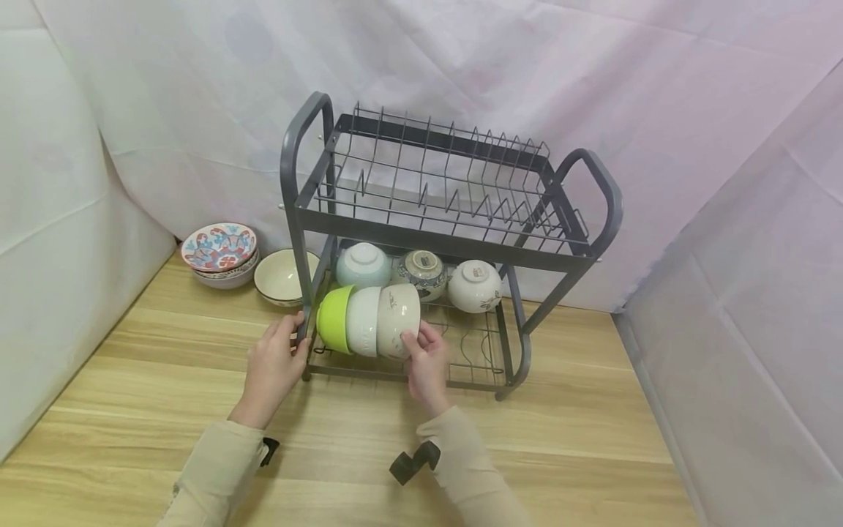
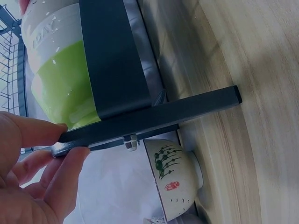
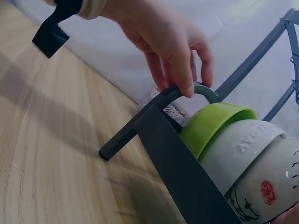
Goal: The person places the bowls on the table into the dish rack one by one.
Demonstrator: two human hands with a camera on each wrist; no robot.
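A grey two-tier dish rack [image 1: 566,252] stands on a wooden table. On its lower tier three bowls lean on edge in a row: a lime green bowl [image 1: 334,318], a white bowl [image 1: 364,320] and a cream bowl with a flower print [image 1: 398,316]. My left hand [image 1: 296,333] grips the rack's front left frame bar [image 2: 140,121], with thumb and fingers curled round it. My right hand [image 1: 418,340] holds the cream bowl by its rim at the right end of the row. The right wrist view shows the same bowls, green bowl [image 3: 215,126] first, behind the frame.
Behind the row, three bowls sit upside down: pale blue [image 1: 362,265], patterned [image 1: 421,272] and white [image 1: 474,285]. Left of the rack on the table are a stack of colourful bowls [image 1: 219,252] and a cream bowl [image 1: 283,277]. White cloth walls close in behind and beside.
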